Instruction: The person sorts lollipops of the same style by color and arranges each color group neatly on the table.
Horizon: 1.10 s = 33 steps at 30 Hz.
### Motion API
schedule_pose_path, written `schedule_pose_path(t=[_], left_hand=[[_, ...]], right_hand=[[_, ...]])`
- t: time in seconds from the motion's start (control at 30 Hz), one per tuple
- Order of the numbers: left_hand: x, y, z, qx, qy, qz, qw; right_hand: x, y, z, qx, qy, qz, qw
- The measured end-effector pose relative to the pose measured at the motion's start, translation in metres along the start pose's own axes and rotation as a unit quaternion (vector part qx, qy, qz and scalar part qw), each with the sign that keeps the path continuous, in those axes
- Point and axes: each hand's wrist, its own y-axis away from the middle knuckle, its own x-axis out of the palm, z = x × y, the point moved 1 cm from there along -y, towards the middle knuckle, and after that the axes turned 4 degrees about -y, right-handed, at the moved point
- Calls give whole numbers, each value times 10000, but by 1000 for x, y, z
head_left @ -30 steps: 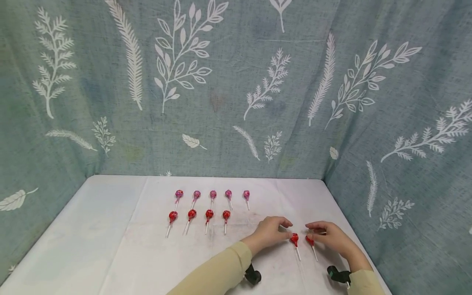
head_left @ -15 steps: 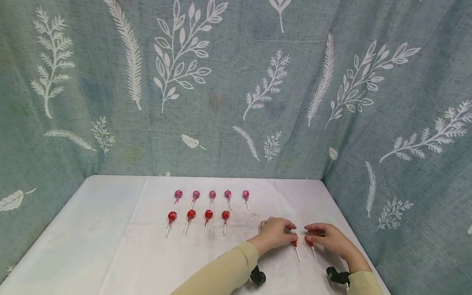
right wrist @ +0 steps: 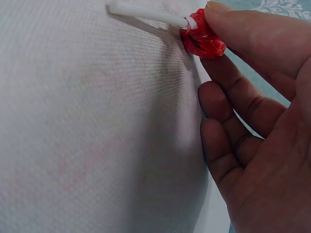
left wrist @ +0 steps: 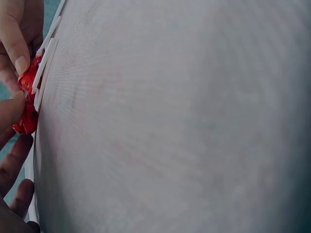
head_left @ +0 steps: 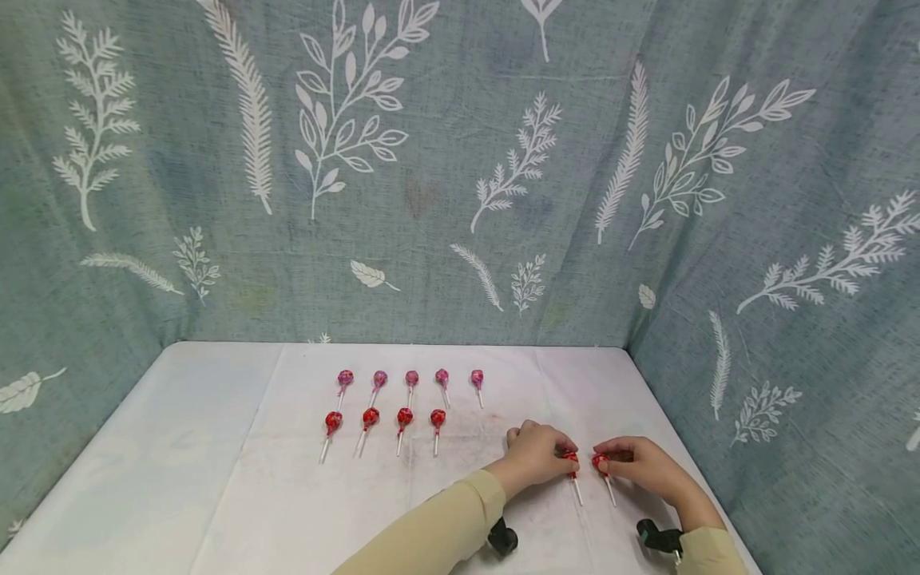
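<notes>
At the right of the table in the head view, my left hand [head_left: 535, 451] pinches the wrapped head of a red lollipop [head_left: 573, 459] between thumb and fingers. Beside it, my right hand [head_left: 643, 463] pinches a second red lollipop [head_left: 600, 461] by its head. Both white sticks point toward the near side. The right wrist view shows that second lollipop [right wrist: 206, 42] between thumb and index finger, the other fingers bent below. In the left wrist view the two red heads lie close together at the left edge, partly covered by fingertips.
Left of my hands lie a row of several red lollipops [head_left: 405, 417] and, behind it, a row of several pink-purple lollipops [head_left: 411, 377]. A white cloth covers the table [head_left: 287, 511]. Green leaf-patterned curtains [head_left: 431, 279] stand behind and at both sides.
My left hand has moved slightly right, and its thumb and fingers have come together on the lollipop's head. My right hand stays nearly in place, its fingers now around the other head.
</notes>
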Motion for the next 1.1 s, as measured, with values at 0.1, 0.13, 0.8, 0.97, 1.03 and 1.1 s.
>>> schedule_pose_path(t=[0.1, 0.13, 0.8, 0.97, 1.03, 1.1], left_hand=[[-2, 0, 3, -14, 58, 12, 10000], [-3, 0, 4, -28, 73, 10, 10000], [-44, 5, 48, -56, 200, -194, 9996], [-63, 7, 67, -139, 50, -181, 9997], [-70, 8, 74, -187, 2, -194, 9996], [-76, 7, 81, -230, -100, -232, 9994]], right_hand=[[1, -3, 0, 19, 53, -40, 10000], [2, -3, 0, 22, 70, -53, 10000], [6, -2, -4, 308, 113, -201, 9993], [5, -2, -2, 361, 131, -249, 9990], [5, -1, -2, 403, 127, -271, 9987], [5, 0, -1, 424, 122, -294, 9986]])
